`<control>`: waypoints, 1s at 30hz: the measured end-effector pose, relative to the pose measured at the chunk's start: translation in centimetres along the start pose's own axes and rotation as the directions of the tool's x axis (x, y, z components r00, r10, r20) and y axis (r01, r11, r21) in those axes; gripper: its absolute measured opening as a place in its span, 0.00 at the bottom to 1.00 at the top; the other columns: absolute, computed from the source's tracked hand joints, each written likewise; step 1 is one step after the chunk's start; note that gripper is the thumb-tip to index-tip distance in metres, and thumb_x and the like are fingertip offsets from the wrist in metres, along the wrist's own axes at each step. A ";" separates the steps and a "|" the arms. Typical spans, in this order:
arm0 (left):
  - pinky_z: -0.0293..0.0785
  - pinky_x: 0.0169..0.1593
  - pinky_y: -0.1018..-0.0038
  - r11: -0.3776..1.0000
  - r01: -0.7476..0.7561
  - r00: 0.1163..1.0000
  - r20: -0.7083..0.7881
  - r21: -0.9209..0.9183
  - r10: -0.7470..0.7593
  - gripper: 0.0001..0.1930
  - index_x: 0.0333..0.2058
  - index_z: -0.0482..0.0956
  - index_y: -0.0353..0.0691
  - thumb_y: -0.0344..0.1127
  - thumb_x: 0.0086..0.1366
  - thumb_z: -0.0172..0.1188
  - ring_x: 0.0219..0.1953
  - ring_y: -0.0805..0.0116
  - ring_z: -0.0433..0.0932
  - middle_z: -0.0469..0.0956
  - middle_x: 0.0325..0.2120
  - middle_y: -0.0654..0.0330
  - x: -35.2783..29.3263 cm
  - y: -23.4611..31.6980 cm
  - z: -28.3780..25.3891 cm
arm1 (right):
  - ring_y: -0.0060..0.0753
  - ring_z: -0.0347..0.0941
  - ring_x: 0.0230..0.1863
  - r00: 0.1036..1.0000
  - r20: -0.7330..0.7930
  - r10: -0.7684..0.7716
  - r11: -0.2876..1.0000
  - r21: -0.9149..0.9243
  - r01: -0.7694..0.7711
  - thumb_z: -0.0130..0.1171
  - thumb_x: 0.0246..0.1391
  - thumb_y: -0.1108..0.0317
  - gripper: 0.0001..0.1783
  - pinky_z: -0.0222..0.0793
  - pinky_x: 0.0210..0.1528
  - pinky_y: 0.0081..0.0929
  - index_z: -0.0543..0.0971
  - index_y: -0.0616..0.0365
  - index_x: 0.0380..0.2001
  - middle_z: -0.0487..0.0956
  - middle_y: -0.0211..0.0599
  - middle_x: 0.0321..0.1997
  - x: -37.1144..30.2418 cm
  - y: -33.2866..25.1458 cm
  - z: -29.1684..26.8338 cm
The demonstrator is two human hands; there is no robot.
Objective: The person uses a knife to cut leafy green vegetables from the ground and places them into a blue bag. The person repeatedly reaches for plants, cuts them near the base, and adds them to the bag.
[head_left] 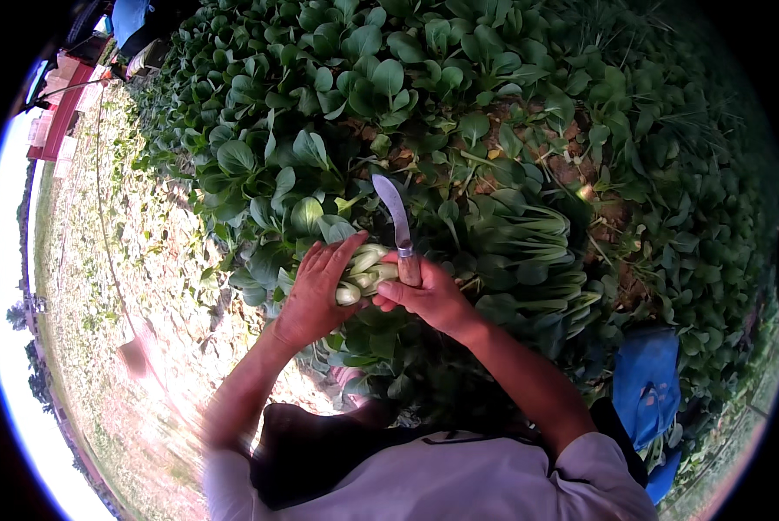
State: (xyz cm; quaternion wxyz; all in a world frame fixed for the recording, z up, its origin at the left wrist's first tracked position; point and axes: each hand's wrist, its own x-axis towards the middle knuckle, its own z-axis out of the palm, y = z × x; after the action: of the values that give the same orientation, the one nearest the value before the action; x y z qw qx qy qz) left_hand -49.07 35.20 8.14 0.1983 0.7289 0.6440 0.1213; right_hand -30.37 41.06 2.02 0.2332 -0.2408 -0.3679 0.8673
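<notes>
Just in front of my body, a few pale-stemmed bok choy are gathered between my hands. My left hand is wrapped around their left side, its fingers pointing away from me. My right hand grips the wooden handle of a knife and also touches the right side of the bok choy. The knife's curved blade points up and away, clear of the stems. Right of my right hand, cut bok choy lie in a pile, with more cut bok choy nearer to me.
Growing bok choy stand densely ahead. Fallen leaves and bare soil show at the right. A blue bag is at my lower right. Sunlit, leaf-strewn ground stretches left, with a brownish object on it.
</notes>
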 end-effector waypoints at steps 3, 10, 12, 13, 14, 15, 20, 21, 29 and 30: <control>0.67 0.53 0.75 0.790 0.287 0.958 0.183 -0.542 -0.222 0.37 0.57 0.63 0.38 0.25 0.48 0.68 0.48 0.69 0.72 0.72 0.48 0.57 -0.3 -2.1 0.0 | 0.20 0.74 0.32 0.999 0.002 -0.032 0.993 -0.118 0.032 0.58 0.56 0.67 0.19 0.72 0.36 0.20 0.69 0.63 0.48 0.75 0.31 0.36 0.2 -1.5 -0.6; 0.67 0.49 0.77 0.372 0.541 0.841 0.500 -0.754 -0.210 0.22 0.48 0.72 0.33 0.31 0.55 0.64 0.42 0.73 0.74 0.78 0.40 0.62 0.3 -1.8 -0.2 | 0.44 0.75 0.27 0.921 -0.020 -0.389 0.411 -0.898 0.154 0.62 0.49 0.64 0.14 0.71 0.28 0.35 0.70 0.59 0.32 0.76 0.40 0.25 0.0 -3.9 -1.4; 0.67 0.49 0.76 0.350 0.559 0.829 0.500 -0.752 -0.249 0.21 0.47 0.73 0.33 0.34 0.55 0.63 0.42 0.73 0.73 0.78 0.39 0.62 0.5 -1.3 -0.3 | 0.45 0.75 0.28 0.883 0.019 -0.469 0.241 -0.959 0.149 0.62 0.48 0.66 0.12 0.71 0.27 0.35 0.70 0.57 0.32 0.76 0.39 0.26 -0.1 -3.7 -1.7; 0.66 0.49 0.76 0.333 0.573 0.819 0.506 -0.749 -0.271 0.21 0.47 0.74 0.33 0.35 0.55 0.63 0.42 0.73 0.73 0.77 0.39 0.62 0.5 -1.1 -0.2 | 0.46 0.75 0.28 0.861 0.044 -0.507 0.154 -0.978 0.141 0.62 0.47 0.67 0.12 0.71 0.27 0.35 0.71 0.56 0.33 0.76 0.40 0.27 0.0 -3.8 -2.0; 0.66 0.49 0.76 0.332 0.572 0.820 0.511 -0.750 -0.260 0.20 0.46 0.75 0.33 0.36 0.55 0.63 0.41 0.73 0.74 0.78 0.38 0.61 0.8 -1.0 -0.4 | 0.47 0.75 0.29 0.837 0.075 -0.542 0.067 -0.989 0.131 0.62 0.47 0.68 0.12 0.71 0.27 0.34 0.72 0.55 0.34 0.76 0.40 0.28 0.1 -3.8 -2.3; 0.66 0.50 0.77 0.333 0.600 0.800 0.556 -0.727 -0.226 0.20 0.46 0.75 0.32 0.34 0.55 0.63 0.42 0.72 0.74 0.78 0.38 0.60 1.2 -1.3 -0.3 | 0.47 0.75 0.29 0.844 0.072 -0.531 0.071 -0.989 0.129 0.62 0.46 0.69 0.12 0.71 0.27 0.35 0.72 0.55 0.34 0.76 0.40 0.28 -0.1 -3.4 -2.7; 0.61 0.57 0.73 0.480 0.648 0.707 0.701 -0.591 -0.092 0.43 0.64 0.51 0.43 0.32 0.52 0.64 0.52 0.65 0.68 0.69 0.52 0.55 -1.3 -0.1 3.4 | 0.43 0.76 0.26 0.862 0.020 -0.506 0.088 -0.993 0.074 0.60 0.50 0.64 0.13 0.71 0.24 0.35 0.69 0.55 0.35 0.77 0.38 0.26 -1.3 -1.8 -7.2; 0.60 0.58 0.73 0.502 0.680 0.683 0.711 -0.535 -0.168 0.45 0.65 0.50 0.44 0.34 0.50 0.65 0.54 0.64 0.67 0.69 0.52 0.53 -2.8 -0.3 4.2 | 0.44 0.76 0.27 0.919 -0.002 -0.393 0.148 -0.987 0.062 0.59 0.52 0.62 0.15 0.71 0.25 0.36 0.69 0.55 0.39 0.78 0.39 0.28 -1.7 -1.4 -7.7; 0.73 0.41 0.57 0.821 0.563 0.678 0.621 -0.093 -0.394 0.44 0.63 0.52 0.45 0.43 0.49 0.65 0.36 0.41 0.77 0.77 0.31 0.38 -10.6 -2.9 9.9 | 0.51 0.75 0.25 0.996 -0.037 0.086 -0.054 -0.998 -0.032 0.51 0.57 0.56 0.27 0.71 0.25 0.43 0.62 0.44 0.59 0.77 0.44 0.29 -6.8 8.5 -9.9; 0.72 0.42 0.57 0.821 0.554 0.715 0.584 -0.138 -0.384 0.41 0.62 0.54 0.50 0.42 0.51 0.63 0.37 0.41 0.77 0.77 0.33 0.40 -11.0 -2.5 9.5 | 0.51 0.74 0.24 0.990 -0.073 0.120 -0.139 -0.989 -0.056 0.50 0.57 0.56 0.28 0.71 0.24 0.44 0.61 0.43 0.61 0.76 0.45 0.28 -6.9 9.0 -9.8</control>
State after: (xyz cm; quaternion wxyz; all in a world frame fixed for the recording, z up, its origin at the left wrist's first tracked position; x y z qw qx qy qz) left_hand -48.70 23.33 -0.58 0.5021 0.5034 0.7019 -0.0431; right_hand -21.28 36.63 -9.01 -0.0942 -0.3395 -0.8820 0.3130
